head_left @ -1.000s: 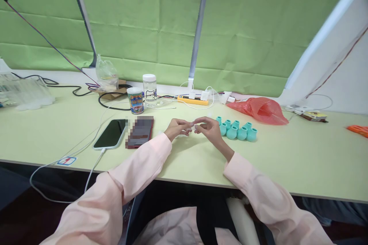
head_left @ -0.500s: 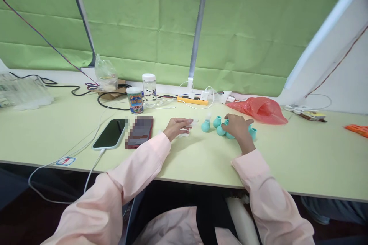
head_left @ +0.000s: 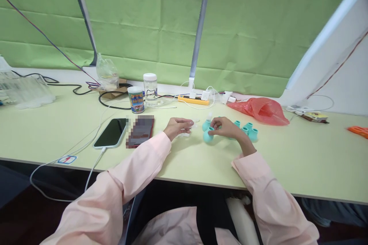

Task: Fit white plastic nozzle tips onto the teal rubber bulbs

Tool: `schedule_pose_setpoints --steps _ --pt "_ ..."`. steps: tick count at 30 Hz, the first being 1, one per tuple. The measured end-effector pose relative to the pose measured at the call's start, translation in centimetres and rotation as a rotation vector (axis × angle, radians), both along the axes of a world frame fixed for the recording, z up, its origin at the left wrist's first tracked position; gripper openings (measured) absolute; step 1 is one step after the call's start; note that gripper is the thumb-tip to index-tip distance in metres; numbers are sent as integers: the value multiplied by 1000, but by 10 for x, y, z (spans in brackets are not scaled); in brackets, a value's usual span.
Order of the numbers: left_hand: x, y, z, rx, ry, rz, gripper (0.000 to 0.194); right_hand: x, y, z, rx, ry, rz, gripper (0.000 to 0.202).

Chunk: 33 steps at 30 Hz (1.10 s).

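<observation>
Between its thumb and fingertips my left hand (head_left: 177, 128) pinches a small clear plastic nozzle (head_left: 196, 121), pointing right. More translucent pieces (head_left: 184, 134) show just under that hand; their shape is partly hidden. My right hand (head_left: 228, 128) grips a teal rubber bulb (head_left: 208, 136) by its open neck, to the right of the nozzle and apart from it. Right behind this bulb stands another teal bulb (head_left: 205, 124) with a clear tip (head_left: 209, 115) in its neck. Several teal bulbs (head_left: 253, 134) with open necks cluster right of my right hand, some hidden behind it.
Two phones (head_left: 110, 134) lie to the left, one with a white cable. Behind them stand a printed paper cup (head_left: 136, 101) and a white-lidded jar (head_left: 150, 90). A yellow power strip (head_left: 193, 100) and red plastic bag (head_left: 258, 111) lie along the back. Clear plastic packaging (head_left: 28, 92) sits far left.
My right hand has closed on a teal bulb from the cluster and brought it left, toward my left hand. The left hand stays in place with the nozzle.
</observation>
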State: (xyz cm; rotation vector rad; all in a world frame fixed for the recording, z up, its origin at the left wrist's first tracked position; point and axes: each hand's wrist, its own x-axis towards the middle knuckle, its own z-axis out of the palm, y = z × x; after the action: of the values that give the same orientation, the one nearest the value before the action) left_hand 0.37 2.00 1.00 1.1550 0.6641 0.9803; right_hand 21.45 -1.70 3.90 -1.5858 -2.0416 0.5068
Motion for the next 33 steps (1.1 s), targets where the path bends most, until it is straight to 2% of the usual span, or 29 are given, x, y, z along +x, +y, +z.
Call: schedule_pose_setpoints --steps 2,4,10,14,20,23,26,33 --pt "0 -1 1 -8 -31 -8 28 -8 -1 -4 -1 60 129 23" --pt "1 -1 2 -23 -73 -28 26 -16 -2 -9 -13 53 196 23" --pt "0 -2 3 -53 -128 -56 26 -31 -3 -20 -62 13 267 35" --pt "-1 -3 3 -34 -73 -74 35 -31 1 -23 21 43 196 31" --pt "-1 -6 10 52 17 -25 35 -35 3 -26 258 92 85 26" --pt "-3 -5 14 117 58 -35 35 -39 1 -28 430 45 -6 21" --pt "-4 -4 16 183 121 -49 35 -43 -1 -29 568 -3 -36 19" --pt "-4 -5 15 213 244 -110 37 -45 -3 -37 706 -280 -99 11"
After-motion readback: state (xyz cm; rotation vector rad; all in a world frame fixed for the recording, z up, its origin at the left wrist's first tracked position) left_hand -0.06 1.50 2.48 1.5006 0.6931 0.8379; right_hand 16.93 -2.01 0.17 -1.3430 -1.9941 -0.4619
